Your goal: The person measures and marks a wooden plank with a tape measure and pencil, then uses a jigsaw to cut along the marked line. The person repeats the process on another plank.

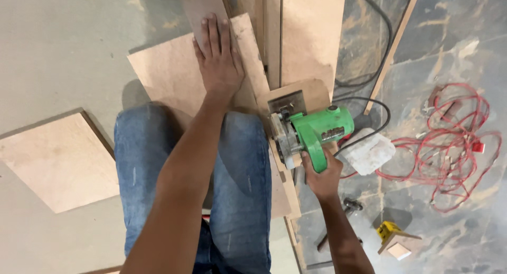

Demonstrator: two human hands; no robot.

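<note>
Kneeling over a board (174, 73), a person cuts it with a green saw (311, 134). Nearest the camera are two jeans-clad knees (195, 168), which rest on the board's near edge. Just right of the knees, the right hand (323, 176) wraps its fingers shut around the saw's handle. The saw sits at the board's right edge, on a narrow strip (282, 189) that runs back toward the camera. I judge the cut only started: nearly the whole board lies ahead of the blade. Beyond the knees, the left hand (219, 57) lies flat on the board, fingers straight and close together, pinning it. Right of the saw, red wire (449, 147) lies tangled on the floor.
</note>
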